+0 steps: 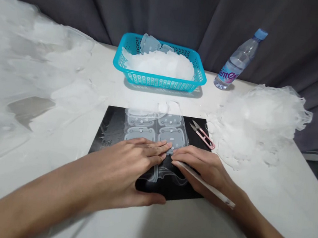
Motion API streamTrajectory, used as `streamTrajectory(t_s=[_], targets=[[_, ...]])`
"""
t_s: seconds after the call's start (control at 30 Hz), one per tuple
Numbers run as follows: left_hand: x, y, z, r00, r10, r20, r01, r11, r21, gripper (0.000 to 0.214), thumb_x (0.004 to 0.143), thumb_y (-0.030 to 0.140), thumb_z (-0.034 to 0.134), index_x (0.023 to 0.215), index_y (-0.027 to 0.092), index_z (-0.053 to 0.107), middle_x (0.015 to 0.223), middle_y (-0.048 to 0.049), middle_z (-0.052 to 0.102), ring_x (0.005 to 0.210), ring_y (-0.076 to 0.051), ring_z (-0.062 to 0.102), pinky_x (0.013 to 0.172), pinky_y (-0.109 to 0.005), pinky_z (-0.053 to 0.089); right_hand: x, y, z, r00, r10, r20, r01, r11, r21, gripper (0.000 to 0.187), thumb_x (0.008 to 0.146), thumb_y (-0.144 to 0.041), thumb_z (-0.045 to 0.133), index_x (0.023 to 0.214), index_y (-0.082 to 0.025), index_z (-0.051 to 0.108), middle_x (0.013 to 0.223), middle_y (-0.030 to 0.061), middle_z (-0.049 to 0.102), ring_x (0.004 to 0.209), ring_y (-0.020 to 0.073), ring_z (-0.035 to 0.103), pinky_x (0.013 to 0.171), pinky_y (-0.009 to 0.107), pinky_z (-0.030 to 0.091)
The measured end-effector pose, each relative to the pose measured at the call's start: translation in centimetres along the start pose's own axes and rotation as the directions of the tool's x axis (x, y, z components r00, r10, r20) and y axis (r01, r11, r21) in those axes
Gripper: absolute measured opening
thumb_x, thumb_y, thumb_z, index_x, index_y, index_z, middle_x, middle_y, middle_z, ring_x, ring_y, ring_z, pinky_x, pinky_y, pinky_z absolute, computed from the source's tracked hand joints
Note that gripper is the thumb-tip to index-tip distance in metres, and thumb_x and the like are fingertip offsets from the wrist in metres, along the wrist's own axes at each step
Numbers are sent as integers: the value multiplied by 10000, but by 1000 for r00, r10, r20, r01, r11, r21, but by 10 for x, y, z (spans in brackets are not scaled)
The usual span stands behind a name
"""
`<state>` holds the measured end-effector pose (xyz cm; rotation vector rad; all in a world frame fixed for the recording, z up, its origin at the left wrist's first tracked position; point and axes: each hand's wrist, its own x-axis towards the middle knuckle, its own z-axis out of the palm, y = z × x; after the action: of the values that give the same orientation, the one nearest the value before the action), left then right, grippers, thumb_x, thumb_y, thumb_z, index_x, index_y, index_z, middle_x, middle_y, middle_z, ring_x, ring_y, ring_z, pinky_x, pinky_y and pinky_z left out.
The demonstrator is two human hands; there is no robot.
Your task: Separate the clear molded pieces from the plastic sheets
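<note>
A translucent molded sheet (171, 135) with rounded-rectangle pieces lies on a black cutting board (103, 133). My left hand (139, 157) rests flat across its lower part, fingers stretched out and thumb spread, hiding some of the pieces. Close by its fingertips, my right hand (203, 167) is closed around a slim white pen-like tool (211, 189). The tool's tip is hidden under my fingers, at the sheet's near edge. Pink-handled thread snips (203, 135) lie half spread on the board's right side, beyond my right hand.
A turquoise basket (158, 81) holding whitish translucent pieces stands at the back. Right of it is a water bottle (235, 62). Translucent sheets (39, 54) are heaped at the left, and tangled clear scraps (266, 116) at the right. A grey curtain (166, 12) hangs behind the white table (123, 222).
</note>
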<state>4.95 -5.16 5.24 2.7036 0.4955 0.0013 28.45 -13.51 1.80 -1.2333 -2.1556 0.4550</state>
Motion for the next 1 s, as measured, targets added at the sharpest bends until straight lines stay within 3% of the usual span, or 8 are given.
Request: streamTrajectory(t_s=[0.33,0.53,0.77,1.0], targets=[[3,1,-3,997,-45,66,44,999,14,726,907,634,692,1457,165,630,1598,-118,491,1409,-351,581,1200,-503,461,1,-1,11,993,-71,-98,49,976,-212,131,1051,-202,576,1043,-186,706,1023,29,798,894,147,749,832,255,567],[2,0,-1,999,-26,22,27,999,-38,702,902,612,711,1447,175,639,1588,-138,516,1396,-362,593,1200,-506,449,-3,-4,7,996,-47,-81,30,980,-196,145,1040,-166,555,1058,-182,698,1070,42,790,927,154,757,815,259,570],[-1,-1,1,998,-49,34,50,999,-19,676,892,638,710,1396,188,680,1606,-124,496,1394,-377,591,1166,-508,476,-8,0,-6,998,62,28,-61,998,-26,142,1047,-188,570,1103,-221,696,1148,17,767,1038,135,748,889,235,572],[-3,-3,1,998,-54,10,55,997,-55,653,883,603,740,1398,207,679,1600,-96,512,1408,-367,580,1152,-477,502,-1,1,-2,999,-15,-32,10,990,-141,136,1037,-197,593,1025,-203,728,1044,17,806,924,152,775,823,262,592]])
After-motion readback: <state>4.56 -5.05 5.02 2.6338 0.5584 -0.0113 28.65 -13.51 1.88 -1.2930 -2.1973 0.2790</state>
